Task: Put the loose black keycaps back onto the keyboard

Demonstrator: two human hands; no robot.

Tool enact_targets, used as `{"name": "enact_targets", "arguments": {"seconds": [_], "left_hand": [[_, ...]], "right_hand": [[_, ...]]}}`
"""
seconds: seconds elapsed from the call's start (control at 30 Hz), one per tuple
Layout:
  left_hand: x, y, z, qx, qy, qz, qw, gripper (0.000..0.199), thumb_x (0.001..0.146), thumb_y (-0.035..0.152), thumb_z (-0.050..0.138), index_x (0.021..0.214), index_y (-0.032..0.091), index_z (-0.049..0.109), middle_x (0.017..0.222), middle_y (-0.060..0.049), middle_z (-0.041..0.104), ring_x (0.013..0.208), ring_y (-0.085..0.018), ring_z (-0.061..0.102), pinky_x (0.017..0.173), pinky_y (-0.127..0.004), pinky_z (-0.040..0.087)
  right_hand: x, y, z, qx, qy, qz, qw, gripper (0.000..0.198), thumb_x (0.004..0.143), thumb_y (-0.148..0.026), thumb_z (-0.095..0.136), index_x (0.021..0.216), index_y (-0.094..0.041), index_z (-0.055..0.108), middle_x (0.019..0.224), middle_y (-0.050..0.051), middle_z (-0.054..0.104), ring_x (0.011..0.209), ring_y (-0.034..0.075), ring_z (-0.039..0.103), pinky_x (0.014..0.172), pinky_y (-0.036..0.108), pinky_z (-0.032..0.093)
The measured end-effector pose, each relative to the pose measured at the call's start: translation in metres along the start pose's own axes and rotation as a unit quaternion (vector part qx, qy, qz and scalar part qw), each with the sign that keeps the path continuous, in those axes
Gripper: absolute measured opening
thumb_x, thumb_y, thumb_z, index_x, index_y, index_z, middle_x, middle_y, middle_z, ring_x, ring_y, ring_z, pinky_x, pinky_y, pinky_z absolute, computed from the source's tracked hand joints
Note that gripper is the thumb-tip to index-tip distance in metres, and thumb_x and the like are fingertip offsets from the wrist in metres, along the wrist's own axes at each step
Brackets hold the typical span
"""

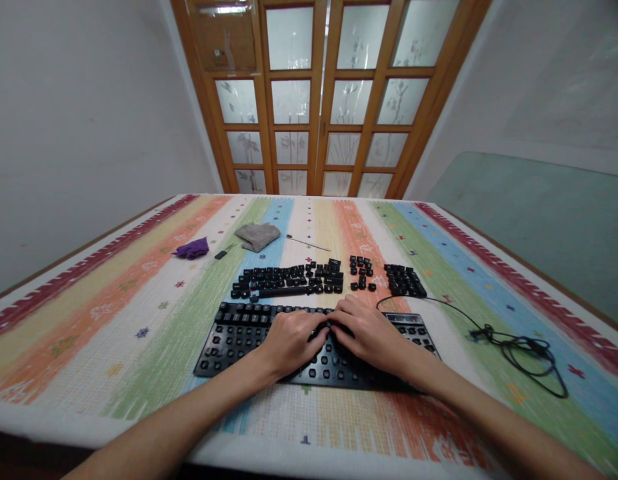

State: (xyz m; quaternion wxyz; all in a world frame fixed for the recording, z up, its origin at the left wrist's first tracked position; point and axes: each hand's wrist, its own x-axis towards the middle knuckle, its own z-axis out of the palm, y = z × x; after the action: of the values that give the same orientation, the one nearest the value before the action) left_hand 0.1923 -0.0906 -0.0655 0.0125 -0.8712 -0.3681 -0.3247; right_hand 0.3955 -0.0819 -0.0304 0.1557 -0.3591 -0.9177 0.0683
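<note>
A black keyboard [226, 343] lies on the table in front of me, most of its key posts bare and several keycaps fitted along its top left rows. My left hand [293, 339] rests over the keyboard's middle, thumb and forefinger brought together. From the other side my right hand [367, 333] meets it, fingers bent and tips close to the left fingertips. Whatever lies between the fingertips is too small and hidden to make out. Just beyond the keyboard, loose black keycaps [276, 275] are laid out in groups, with the number-pad keycaps [405, 280] at the right.
A coiled black cable [531, 350] runs from the keyboard to the right. Farther back are a purple cloth [193, 249], a grey cloth [257, 235], a small black object [221, 255] and a thin rod [309, 243]. A striped tablecloth [153, 347] covers the table.
</note>
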Motion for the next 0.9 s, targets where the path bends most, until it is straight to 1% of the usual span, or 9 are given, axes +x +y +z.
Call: {"name": "enact_targets", "arguments": {"seconds": [0.17,0.37,0.53,0.67,0.77,0.9], "left_hand": [[0.001,0.0,-0.002,0.01,0.005,0.012,1.0,0.013,0.094,0.024,0.059,0.097,0.018,0.07,0.076,-0.004,0.073,0.066,-0.017,0.068,0.059,-0.026,0.052],[0.001,0.001,-0.001,0.015,0.013,0.019,1.0,0.015,0.095,0.025,0.057,0.096,0.017,0.069,0.075,-0.003,0.073,0.064,-0.018,0.068,0.057,-0.026,0.05],[0.0,0.0,0.001,0.02,0.015,0.023,0.999,0.014,0.095,0.025,0.057,0.098,0.018,0.069,0.074,-0.003,0.073,0.063,-0.017,0.068,0.056,-0.025,0.049],[0.0,0.0,0.001,0.028,0.017,0.031,0.999,0.014,0.094,0.024,0.057,0.096,0.018,0.069,0.074,-0.002,0.072,0.063,-0.017,0.067,0.056,-0.025,0.048],[0.001,0.0,0.0,0.039,0.014,0.04,0.998,0.017,0.095,0.024,0.054,0.092,0.019,0.07,0.068,-0.002,0.069,0.061,-0.016,0.065,0.054,-0.024,0.045],[0.002,0.002,0.0,0.056,0.006,0.057,0.997,0.021,0.096,0.023,0.052,0.084,0.019,0.068,0.064,-0.002,0.065,0.058,-0.016,0.062,0.051,-0.024,0.041]], "right_hand": [[0.0,0.0,-0.003,-0.035,-0.012,-0.012,0.999,0.019,0.094,-0.014,0.052,0.103,-0.012,0.068,0.095,0.011,0.064,0.091,0.024,0.057,0.079,0.038,0.049],[-0.003,0.003,0.001,-0.017,0.011,-0.01,1.0,0.018,0.094,-0.013,0.054,0.104,-0.013,0.068,0.093,0.01,0.064,0.089,0.023,0.058,0.078,0.037,0.05],[-0.003,0.002,0.002,-0.027,0.012,-0.013,0.999,0.018,0.094,-0.013,0.053,0.101,-0.014,0.068,0.092,0.01,0.064,0.088,0.023,0.057,0.076,0.036,0.048],[-0.004,-0.002,0.004,-0.064,0.023,-0.019,0.998,0.018,0.094,-0.014,0.051,0.097,-0.015,0.069,0.086,0.009,0.062,0.083,0.021,0.055,0.069,0.032,0.045],[-0.006,-0.005,0.008,-0.106,0.025,-0.03,0.994,0.019,0.092,-0.015,0.05,0.094,-0.012,0.068,0.082,0.009,0.062,0.079,0.021,0.053,0.063,0.031,0.041],[-0.005,-0.006,0.011,-0.128,-0.003,-0.023,0.992,0.02,0.091,-0.018,0.05,0.087,-0.011,0.069,0.077,0.009,0.062,0.074,0.02,0.054,0.06,0.032,0.036]]}}
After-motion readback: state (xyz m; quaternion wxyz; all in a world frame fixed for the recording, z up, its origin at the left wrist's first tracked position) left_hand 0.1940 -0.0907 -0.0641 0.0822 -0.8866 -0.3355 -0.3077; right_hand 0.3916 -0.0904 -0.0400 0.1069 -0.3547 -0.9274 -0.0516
